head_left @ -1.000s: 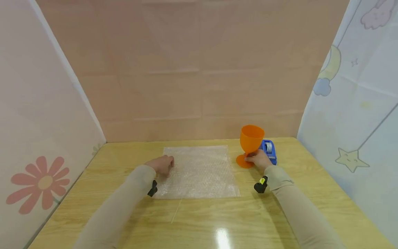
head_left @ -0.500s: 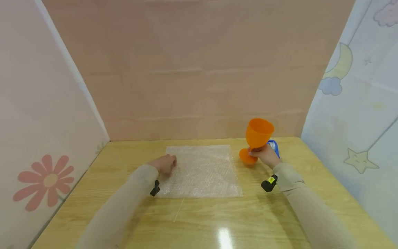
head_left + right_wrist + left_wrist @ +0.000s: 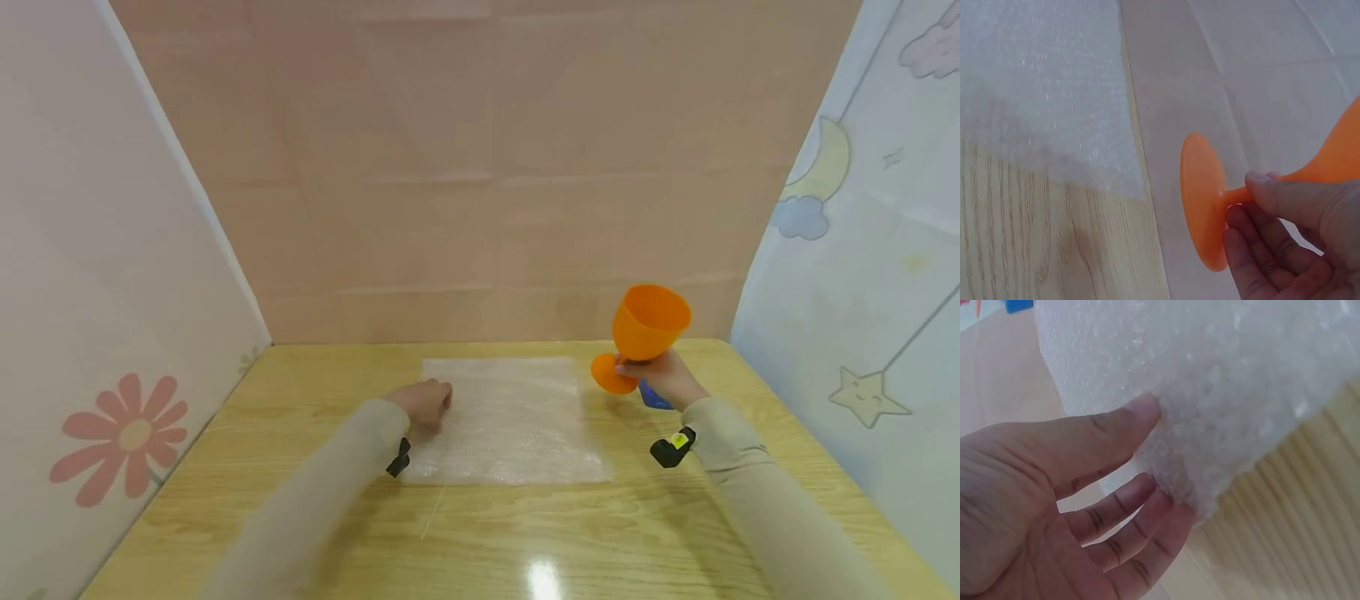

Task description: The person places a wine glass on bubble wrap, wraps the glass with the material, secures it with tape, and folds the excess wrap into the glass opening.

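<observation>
A sheet of bubble wrap [image 3: 517,425] lies flat on the table. My left hand [image 3: 423,403] is at its left edge. In the left wrist view, the left thumb lies against the bubble wrap [image 3: 1229,381], and the loosely bent fingers touch its border, with a gap between thumb and fingers. My right hand [image 3: 667,379] pinches the stem of an orange goblet [image 3: 648,325] between thumb and fingers. The goblet leans to the right, its bowl mouth up and its round base [image 3: 1200,203] facing left.
Partly hidden behind the right hand is a blue tape dispenser [image 3: 654,397]. A thin pale strip [image 3: 433,512] lies on the wooden table [image 3: 570,533] below the wrap. Patterned walls stand at both sides and a plain pinkish one [image 3: 450,233] at the back.
My right hand has raised the goblet, tilted it and carried it rightward in front of the tape dispenser. The bubble wrap has slid slightly right along with my left hand.
</observation>
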The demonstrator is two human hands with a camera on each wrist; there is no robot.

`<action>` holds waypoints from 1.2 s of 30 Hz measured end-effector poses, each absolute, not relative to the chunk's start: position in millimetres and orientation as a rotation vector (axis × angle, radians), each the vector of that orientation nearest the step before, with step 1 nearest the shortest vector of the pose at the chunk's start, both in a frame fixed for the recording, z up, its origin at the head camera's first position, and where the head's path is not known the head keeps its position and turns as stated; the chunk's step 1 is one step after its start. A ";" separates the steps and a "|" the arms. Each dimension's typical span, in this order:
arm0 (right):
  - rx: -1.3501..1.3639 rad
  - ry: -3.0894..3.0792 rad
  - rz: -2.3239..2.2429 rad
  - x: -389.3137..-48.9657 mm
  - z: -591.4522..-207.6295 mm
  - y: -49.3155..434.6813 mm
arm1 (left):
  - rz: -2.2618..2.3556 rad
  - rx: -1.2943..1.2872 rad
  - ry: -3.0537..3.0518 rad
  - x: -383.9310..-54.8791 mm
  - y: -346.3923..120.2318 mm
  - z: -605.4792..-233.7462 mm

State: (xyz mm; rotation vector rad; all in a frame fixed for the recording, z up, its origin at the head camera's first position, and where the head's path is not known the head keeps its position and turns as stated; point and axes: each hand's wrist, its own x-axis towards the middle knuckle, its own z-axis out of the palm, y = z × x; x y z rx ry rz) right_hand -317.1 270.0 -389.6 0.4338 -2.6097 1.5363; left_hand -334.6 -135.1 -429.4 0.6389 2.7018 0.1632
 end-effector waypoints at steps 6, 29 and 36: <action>0.427 -2.629 1.494 -318.7 -391.0 274.6 | 0.051 0.693 2.708 -335.4 -95.1 -432.6; 0.445 -2.664 1.478 -316.9 -386.9 276.6 | 0.084 0.660 2.729 -339.9 -69.9 -424.6; 0.430 -2.678 1.458 -317.8 -382.6 277.8 | 0.073 0.683 2.740 -345.8 -70.9 -428.1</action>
